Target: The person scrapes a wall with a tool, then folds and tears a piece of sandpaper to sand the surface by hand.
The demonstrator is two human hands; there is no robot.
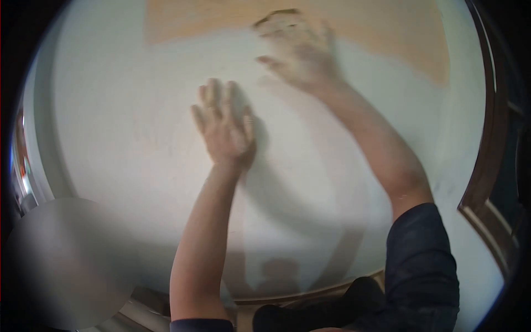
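My left hand (227, 127) lies against a pale wall (149, 127), its fingers stretched and spread, with nothing in it. Higher up and to the right, my right hand (304, 58) presses on the wall at the lower border of a peach-coloured area (204, 19). Motion smears its fingers. Under and beyond them shows the dark brown edge of a thin flat piece (282, 12), perhaps sandpaper; most of it is hidden by the hand.
A dark wooden frame (480, 166) runs down the right side. At lower left, a blurred grey rounded shape (72, 265) stands close to the camera. Shadows of the arms and head fall on the wall. A brown strip (310, 294) borders the wall's bottom.
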